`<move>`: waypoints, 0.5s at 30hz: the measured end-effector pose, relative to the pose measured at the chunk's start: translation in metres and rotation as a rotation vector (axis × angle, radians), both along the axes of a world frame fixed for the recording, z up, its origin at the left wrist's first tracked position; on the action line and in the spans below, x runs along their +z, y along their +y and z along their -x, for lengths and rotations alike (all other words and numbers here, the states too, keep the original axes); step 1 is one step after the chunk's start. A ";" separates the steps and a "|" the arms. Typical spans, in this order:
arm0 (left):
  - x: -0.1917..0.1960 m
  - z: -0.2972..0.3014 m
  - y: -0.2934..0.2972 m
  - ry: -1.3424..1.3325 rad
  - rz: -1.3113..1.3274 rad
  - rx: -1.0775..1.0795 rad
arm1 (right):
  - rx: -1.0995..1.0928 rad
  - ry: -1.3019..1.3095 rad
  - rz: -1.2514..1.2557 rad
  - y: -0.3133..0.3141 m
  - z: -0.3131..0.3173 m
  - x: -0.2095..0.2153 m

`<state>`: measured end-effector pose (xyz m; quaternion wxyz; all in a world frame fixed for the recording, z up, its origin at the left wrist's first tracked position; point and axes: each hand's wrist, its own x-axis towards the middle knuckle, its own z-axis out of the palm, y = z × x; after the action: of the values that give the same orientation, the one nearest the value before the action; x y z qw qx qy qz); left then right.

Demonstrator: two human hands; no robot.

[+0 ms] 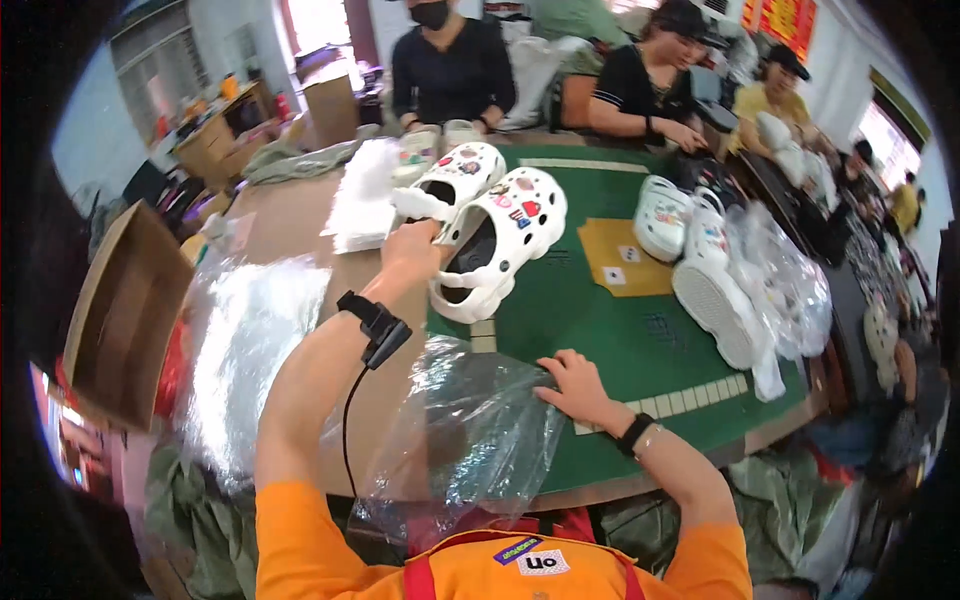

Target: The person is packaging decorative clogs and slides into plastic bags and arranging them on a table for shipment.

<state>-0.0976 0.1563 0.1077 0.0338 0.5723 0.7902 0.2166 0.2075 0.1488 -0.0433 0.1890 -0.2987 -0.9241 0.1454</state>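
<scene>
Clogs (495,240), white and charm-studded, looked light and springy; your left hand (412,250) pinched their heel straps mid-surface. Your right hand (572,385) lay spread on the thin, slippery clear bag (470,430) at the near edge.

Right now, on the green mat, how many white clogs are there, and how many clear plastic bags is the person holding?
White clogs held by the left hand: 2, a pair
White clogs lying at the mat's right side: 2
Clear plastic bag under the right hand: 1
Total: 5
</scene>
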 end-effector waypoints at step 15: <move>-0.063 -0.085 -0.007 0.069 -0.180 -0.386 | -0.008 0.030 0.198 0.004 -0.002 0.004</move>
<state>-0.0126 0.1490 0.0447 -0.0039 0.7207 0.6442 0.2561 0.2090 0.1528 -0.0397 0.1731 -0.3174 -0.9010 0.2398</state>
